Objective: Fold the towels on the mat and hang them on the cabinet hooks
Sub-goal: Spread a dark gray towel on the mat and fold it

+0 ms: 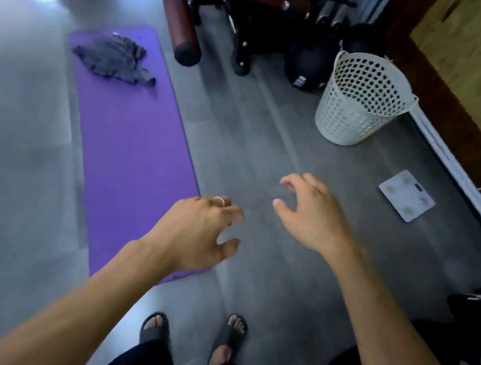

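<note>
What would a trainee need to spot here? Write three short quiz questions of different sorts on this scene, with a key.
1. True or false: the grey towel lies crumpled at the far end of the purple mat.
2. Multiple choice: what does the left hand hold? A) a towel B) the basket C) nothing
3. Fill in: the white perforated basket stands on the ____, apart from the mat.

Key:
1. True.
2. C. The right hand is empty too; both hang over the floor with fingers loosely curled.
3. Floor. It stands to the right of the mat, with the white bathroom scale nearer the person.
</note>
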{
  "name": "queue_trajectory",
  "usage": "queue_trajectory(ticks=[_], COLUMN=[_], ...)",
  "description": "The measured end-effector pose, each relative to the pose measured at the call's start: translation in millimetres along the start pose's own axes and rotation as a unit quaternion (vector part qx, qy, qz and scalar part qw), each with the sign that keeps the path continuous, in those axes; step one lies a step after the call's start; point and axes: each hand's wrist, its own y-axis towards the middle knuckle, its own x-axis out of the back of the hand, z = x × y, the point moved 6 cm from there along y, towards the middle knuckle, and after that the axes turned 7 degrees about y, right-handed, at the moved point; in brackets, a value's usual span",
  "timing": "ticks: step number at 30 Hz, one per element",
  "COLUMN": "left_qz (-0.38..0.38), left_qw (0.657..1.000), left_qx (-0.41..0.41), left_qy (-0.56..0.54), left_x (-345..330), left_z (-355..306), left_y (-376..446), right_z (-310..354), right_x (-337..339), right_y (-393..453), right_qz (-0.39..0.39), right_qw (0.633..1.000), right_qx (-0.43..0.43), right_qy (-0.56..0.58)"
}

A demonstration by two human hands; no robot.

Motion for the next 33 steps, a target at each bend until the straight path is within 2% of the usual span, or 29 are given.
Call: queue_trajectory(ticks=[12, 18, 24, 33], left_qz=[-0.008, -0.021, -0.040, -0.012], left_qw=[0.988, 0.971, 0.965, 0.977], left_qx=[0.153, 0.238, 0.255, 0.209], left_qy=[-0.011, -0.032, -0.040, -0.047], left_x=[4.9, 14.1, 26.8, 79.1], left_z=[252.4, 359.3, 456.4, 624.1], left_y=[-249.1, -343.3, -366.6, -333.2], right_z=[280.1, 405.9, 501.4, 604.0], right_x=[-195.8, -278.6, -344.9, -400.1], right_y=[9.2, 32.2, 75.3, 185.9], right_qz=[0.071, 0.112, 0.140, 0.124], right_qw=[0.991, 0.978, 0.968, 0.980], right_qx=[0.109, 0.173, 0.205, 0.148], right_qy=[-0.022, -0.032, -0.044, -0.047])
